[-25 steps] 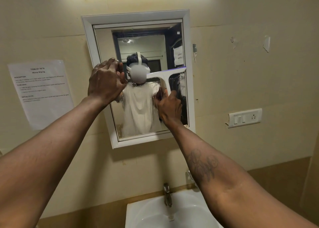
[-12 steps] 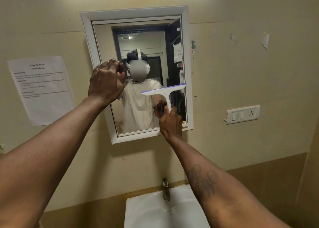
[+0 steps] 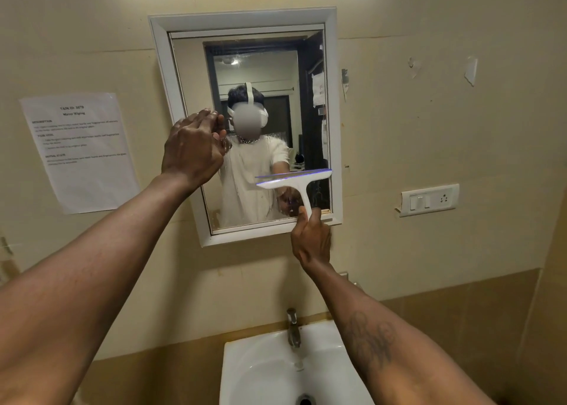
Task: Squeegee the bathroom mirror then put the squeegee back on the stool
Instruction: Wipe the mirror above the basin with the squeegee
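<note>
Dragging the white T-shaped squeegee (image 3: 294, 181) down the mirror (image 3: 264, 128), my right hand (image 3: 311, 240) fisted round its slim plastic handle, blade flat on the glass low on the right so water gets pushed off. Left hand (image 3: 193, 146) hangs loose-fingered by the frame, holding nothing. Stool's out of view.

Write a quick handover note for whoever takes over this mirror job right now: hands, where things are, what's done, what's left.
Right hand: gripping the squeegee by its handle, blade on the mirror low on the right side.
Left hand: open, resting at the mirror's left edge, holding nothing.
Done: cannot tell how much; droplets show on the left.
Left: finish the glass, then return the squeegee to the stool, which is out of view.
</note>
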Motion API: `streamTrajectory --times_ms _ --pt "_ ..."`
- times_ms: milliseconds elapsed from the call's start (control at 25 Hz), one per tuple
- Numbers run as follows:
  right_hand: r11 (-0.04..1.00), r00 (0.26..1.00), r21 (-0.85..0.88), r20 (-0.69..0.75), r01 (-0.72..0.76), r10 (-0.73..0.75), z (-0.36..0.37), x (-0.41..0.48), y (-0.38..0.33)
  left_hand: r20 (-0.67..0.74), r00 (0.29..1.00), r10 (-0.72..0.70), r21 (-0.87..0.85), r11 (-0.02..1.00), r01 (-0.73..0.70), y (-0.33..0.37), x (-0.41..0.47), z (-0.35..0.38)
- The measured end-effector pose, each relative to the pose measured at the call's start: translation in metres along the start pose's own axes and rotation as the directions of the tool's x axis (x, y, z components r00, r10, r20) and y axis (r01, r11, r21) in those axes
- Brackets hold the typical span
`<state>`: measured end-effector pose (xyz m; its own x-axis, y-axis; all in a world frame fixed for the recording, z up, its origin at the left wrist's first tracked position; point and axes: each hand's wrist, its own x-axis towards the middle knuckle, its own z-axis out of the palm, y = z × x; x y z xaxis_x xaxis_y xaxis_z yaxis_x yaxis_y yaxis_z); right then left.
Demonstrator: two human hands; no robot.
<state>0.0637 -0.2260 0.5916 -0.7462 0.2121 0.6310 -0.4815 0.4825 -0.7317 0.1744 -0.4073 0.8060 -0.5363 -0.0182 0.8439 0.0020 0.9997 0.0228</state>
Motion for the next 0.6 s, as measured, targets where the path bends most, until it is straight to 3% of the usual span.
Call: streamTrajectory --times_ms 320,600 --pt "0.974 0.985 0.146 -0.029 0.172 -0.169 0.005 0.029 -0.086 -0.040 0.999 -0.026 0.030 0.999 0.027 -0.015 -0.009 -0.016" --pt "0.966 0.983 0.185 -0.013 0.181 -0.181 0.029 0.058 -0.167 -0.062 0.994 -0.089 0.073 0.993 0.094 -0.059 -0.002 -0.017"
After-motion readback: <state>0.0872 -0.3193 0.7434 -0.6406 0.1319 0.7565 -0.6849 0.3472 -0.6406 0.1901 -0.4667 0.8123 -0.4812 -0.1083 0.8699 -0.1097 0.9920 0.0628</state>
